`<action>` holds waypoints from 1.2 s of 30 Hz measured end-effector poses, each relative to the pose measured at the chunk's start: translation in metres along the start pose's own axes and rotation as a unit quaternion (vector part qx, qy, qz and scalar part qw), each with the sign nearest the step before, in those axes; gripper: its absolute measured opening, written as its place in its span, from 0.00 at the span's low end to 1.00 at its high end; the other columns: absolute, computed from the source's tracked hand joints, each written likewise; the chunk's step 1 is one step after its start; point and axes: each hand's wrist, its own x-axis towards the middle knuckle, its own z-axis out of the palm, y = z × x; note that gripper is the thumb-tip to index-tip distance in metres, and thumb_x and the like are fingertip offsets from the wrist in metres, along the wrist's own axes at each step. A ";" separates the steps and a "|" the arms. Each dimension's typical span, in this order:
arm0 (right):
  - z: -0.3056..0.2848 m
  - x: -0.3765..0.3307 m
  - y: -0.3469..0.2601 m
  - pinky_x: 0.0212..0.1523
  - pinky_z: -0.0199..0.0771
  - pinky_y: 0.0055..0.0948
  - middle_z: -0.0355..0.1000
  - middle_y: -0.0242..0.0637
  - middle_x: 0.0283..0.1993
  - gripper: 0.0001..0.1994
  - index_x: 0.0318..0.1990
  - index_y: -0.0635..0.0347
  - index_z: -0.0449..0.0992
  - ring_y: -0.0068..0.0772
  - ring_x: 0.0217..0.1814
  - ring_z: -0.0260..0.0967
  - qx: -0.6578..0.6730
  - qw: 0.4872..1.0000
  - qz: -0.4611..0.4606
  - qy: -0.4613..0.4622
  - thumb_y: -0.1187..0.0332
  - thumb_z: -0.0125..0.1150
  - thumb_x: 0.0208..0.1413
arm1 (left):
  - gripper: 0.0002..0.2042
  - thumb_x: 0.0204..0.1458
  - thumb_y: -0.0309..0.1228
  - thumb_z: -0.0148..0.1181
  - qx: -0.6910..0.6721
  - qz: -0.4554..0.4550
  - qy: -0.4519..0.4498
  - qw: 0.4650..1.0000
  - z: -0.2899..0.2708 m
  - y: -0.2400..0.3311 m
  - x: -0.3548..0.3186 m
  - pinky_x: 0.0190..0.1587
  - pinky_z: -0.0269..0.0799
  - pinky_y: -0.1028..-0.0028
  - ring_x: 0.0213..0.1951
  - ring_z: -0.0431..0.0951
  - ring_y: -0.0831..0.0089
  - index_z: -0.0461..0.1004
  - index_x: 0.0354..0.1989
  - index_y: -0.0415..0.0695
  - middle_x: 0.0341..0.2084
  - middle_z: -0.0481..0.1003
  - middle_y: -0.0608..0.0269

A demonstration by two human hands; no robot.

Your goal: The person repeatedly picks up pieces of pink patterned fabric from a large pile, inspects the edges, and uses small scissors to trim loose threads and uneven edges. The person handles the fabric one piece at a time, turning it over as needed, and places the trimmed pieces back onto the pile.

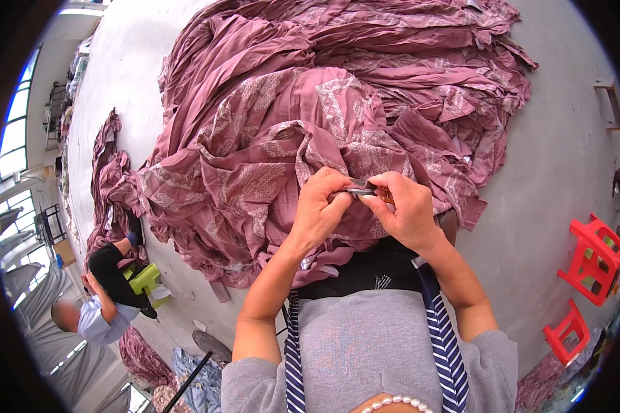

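My left hand (318, 210) and my right hand (408, 212) meet over the pile, fingertips almost together. Between them is a small, slim, dark tool (362, 191), pinched by the thumb and fingers of both hands. Its exact kind is hard to make out, as fingers cover much of it. Just beneath and beyond the hands spreads a large heap of mauve-pink cloth (269, 131) with pale patterned bands, crumpled and folded. Its near edge comes up to my lap.
Red plastic stools (594, 258) stand on the grey floor (530, 179) at right. On the left a person (110, 296) sits on a green stool (145, 281) beside more mauve cloth (110, 186). Blue fabric (196, 375) lies at lower left, near a black pole (186, 384).
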 end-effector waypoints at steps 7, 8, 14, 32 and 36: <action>-0.004 -0.001 0.009 0.33 0.70 0.15 0.73 0.29 0.31 0.10 0.40 0.63 0.72 0.15 0.31 0.69 0.156 0.978 0.135 0.024 0.71 0.65 0.54 | 0.10 0.47 0.24 0.54 -0.016 -0.022 -0.017 0.999 -0.004 0.006 -0.001 0.38 0.66 0.74 0.32 0.70 0.72 0.79 0.36 0.38 0.25 0.70 0.61; -0.002 0.004 0.010 0.34 0.66 0.13 0.71 0.27 0.35 0.12 0.42 0.63 0.72 0.11 0.35 0.65 0.269 0.951 0.143 0.052 0.71 0.66 0.53 | 0.10 0.47 0.24 0.54 -0.024 -0.032 -0.021 0.999 -0.005 0.008 0.000 0.38 0.66 0.74 0.32 0.70 0.72 0.79 0.37 0.39 0.25 0.70 0.62; -0.004 0.016 0.007 0.28 0.65 0.20 0.70 0.32 0.30 0.14 0.41 0.63 0.74 0.16 0.28 0.66 0.151 0.978 0.111 -0.096 0.69 0.69 0.49 | 0.11 0.47 0.21 0.56 -0.048 0.050 0.051 0.996 -0.018 0.017 0.001 0.47 0.67 0.74 0.40 0.73 0.72 0.80 0.39 0.41 0.34 0.77 0.61; 0.030 -0.002 -0.034 0.24 0.68 0.29 0.69 0.32 0.28 0.11 0.29 0.57 0.72 0.33 0.25 0.69 0.143 0.973 -0.174 -0.057 0.71 0.70 0.40 | 0.05 0.52 0.22 0.63 -0.214 -0.057 0.220 0.950 -0.057 0.011 -0.031 0.38 0.67 0.85 0.34 0.73 0.85 0.79 0.37 0.36 0.31 0.77 0.68; 0.029 0.020 -0.030 0.24 0.60 0.16 0.67 0.25 0.24 0.05 0.35 0.60 0.74 0.14 0.24 0.62 0.184 0.972 0.128 -0.067 0.75 0.64 0.52 | 0.06 0.50 0.18 0.63 -0.158 0.066 0.164 0.971 -0.058 0.015 -0.029 0.38 0.68 0.83 0.35 0.73 0.81 0.79 0.36 0.36 0.32 0.76 0.64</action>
